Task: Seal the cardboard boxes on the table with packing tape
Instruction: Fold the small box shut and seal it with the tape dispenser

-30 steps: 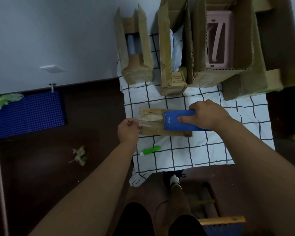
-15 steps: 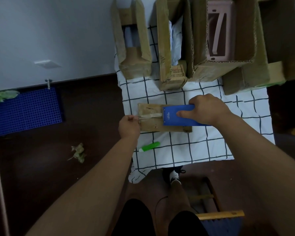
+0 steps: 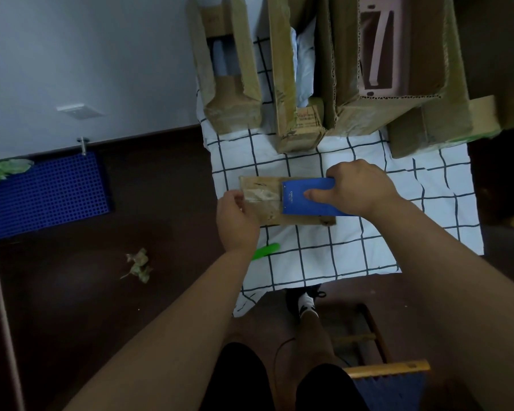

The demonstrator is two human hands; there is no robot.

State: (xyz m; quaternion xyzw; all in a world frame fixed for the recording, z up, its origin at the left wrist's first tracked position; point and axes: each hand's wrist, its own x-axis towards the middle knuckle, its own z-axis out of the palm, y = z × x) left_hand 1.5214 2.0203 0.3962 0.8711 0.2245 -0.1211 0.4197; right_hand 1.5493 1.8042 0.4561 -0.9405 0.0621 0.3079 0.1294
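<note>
Right hand (image 3: pixel 358 188): grips blue tape dispenser (image 3: pixel 306 200) atop small cardboard box (image 3: pixel 267 212).
Left hand (image 3: pixel 235 215): fingers seemingly pinch tape (image 3: pixel 261 195) at box's edge.

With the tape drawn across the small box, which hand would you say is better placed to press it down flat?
Probably the left hand. It sits at the small box's left end, right beside the laid tape strip, while the right hand is occupied gripping the blue tape dispenser.
</note>
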